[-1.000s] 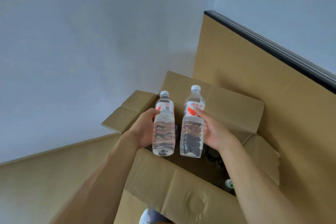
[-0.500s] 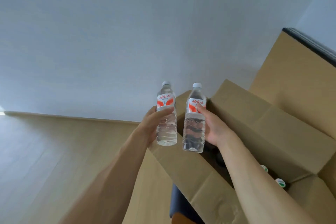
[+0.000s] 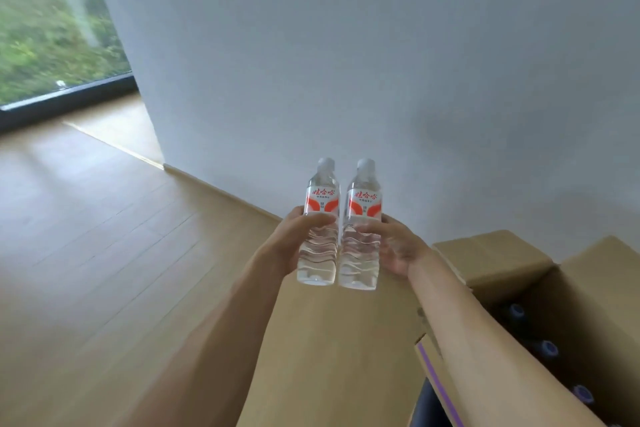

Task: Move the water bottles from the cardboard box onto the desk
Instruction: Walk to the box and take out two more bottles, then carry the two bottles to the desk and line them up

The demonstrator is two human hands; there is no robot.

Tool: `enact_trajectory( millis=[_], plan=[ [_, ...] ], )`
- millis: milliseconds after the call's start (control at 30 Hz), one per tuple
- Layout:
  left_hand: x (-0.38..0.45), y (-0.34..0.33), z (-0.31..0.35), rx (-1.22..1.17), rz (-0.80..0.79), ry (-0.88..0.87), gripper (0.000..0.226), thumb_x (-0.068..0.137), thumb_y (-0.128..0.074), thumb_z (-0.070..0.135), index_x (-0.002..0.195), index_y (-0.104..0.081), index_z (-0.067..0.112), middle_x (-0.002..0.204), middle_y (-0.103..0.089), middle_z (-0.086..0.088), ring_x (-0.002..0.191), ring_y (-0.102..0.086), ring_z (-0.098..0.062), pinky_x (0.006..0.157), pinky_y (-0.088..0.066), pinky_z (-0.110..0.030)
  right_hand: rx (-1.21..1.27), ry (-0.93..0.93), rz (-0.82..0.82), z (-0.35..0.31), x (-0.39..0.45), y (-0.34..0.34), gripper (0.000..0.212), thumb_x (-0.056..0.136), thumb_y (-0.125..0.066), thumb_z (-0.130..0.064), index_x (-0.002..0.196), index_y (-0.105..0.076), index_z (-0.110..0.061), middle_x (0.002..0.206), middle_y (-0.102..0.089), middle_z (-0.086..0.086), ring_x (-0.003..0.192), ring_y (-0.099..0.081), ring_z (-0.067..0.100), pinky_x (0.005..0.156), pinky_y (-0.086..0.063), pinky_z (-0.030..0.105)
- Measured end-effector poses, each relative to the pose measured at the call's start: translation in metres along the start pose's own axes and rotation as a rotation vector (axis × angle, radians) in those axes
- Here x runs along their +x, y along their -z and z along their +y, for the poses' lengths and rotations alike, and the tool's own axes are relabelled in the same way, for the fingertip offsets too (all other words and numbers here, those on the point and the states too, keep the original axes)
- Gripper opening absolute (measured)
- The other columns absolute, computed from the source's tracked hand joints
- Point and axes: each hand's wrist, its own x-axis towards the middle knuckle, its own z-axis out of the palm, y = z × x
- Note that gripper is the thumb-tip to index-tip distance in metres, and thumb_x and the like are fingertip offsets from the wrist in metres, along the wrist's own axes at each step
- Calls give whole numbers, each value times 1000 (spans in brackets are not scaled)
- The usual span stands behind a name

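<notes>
A: What changed?

B: Your view has swung left since a second ago. Both bottles now hang clear of the box (image 3: 519, 253), upright and side by side. Left hand (image 3: 294, 239) grips the left bottle (image 3: 320, 218); right hand (image 3: 398, 246) grips the right bottle (image 3: 362, 222).

A: Obstacles?

B: No desk is in view. Floor (image 3: 104, 236) lies left, wall (image 3: 346, 62) ahead. More bottles remain in the box.

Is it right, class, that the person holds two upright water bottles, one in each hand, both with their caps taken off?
Not quite. The head view shows the left bottle in the left hand and the right bottle in the right hand, both upright, but their white caps are on.
</notes>
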Motion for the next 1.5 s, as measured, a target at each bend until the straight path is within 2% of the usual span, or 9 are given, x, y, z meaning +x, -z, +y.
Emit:
enact_trajectory(
  millis=[133,300,433,600,733,933,1133,1300,1500],
  plan=[
    [-25,65,25,-25,68,-50,48,79,-71,10,125,-64,1,119,-68,-28,104,-67,-43,95,-55,-53,-33,0,-137,10,44,-67,53,89,-65,-1,140,-52,1,137,-57,30,127,-54,50,111,-42,59],
    [-56,141,47,-68,189,-82,43,83,-71,7,125,-63,-2,123,-66,-30,102,-68,-39,94,-56,-50,-103,-16,-251,24,87,-142,52,89,-69,-6,138,-55,0,135,-61,26,125,-58,46,110,-43,58],
    [-81,192,59,-95,263,-112,67,78,-75,9,139,-49,-4,133,-60,-31,122,-59,-49,107,-45,-61,-128,-62,-315,38,119,-193,48,90,-69,-8,136,-57,-2,134,-62,24,124,-60,43,111,-43,57],
    [-111,247,74,-108,434,-118,61,84,-78,7,137,-47,6,128,-66,-21,112,-69,-38,90,-57,-51,-212,-99,-481,52,157,-253,64,77,-88,-23,135,-62,-16,134,-65,15,123,-63,38,109,-41,64],
    [-128,287,83,-182,532,-136,62,82,-79,3,136,-48,9,125,-67,-20,110,-69,-38,93,-56,-54,-296,-126,-620,61,191,-299,59,77,-88,-30,131,-63,-28,131,-67,8,119,-66,32,103,-44,62],
    [-135,349,98,-225,668,-175,70,77,-78,-11,136,-45,7,123,-68,-23,108,-70,-40,90,-57,-55,-232,-188,-872,79,263,-364,45,94,-70,-10,138,-59,-12,141,-57,23,128,-56,44,107,-46,56],
    [-116,410,131,-189,855,-182,66,78,-78,-6,134,-51,15,119,-71,-17,103,-72,-37,80,-60,-50,-295,-274,-967,83,351,-427,48,88,-76,-8,133,-62,-4,136,-60,24,125,-60,40,100,-52,46],
    [-86,449,165,-168,949,-212,69,80,-77,-5,141,-46,1,130,-63,-26,120,-61,-46,107,-44,-63,-324,-320,-985,70,416,-471,64,75,-86,-13,133,-61,0,135,-61,25,126,-58,44,113,-38,60],
    [-61,491,189,-199,1092,-212,70,79,-77,-4,141,-44,1,129,-62,-30,122,-58,-50,106,-43,-66,-307,-397,-957,62,472,-517,59,86,-70,1,141,-49,2,135,-60,27,123,-60,45,108,-45,57]
  ],
)
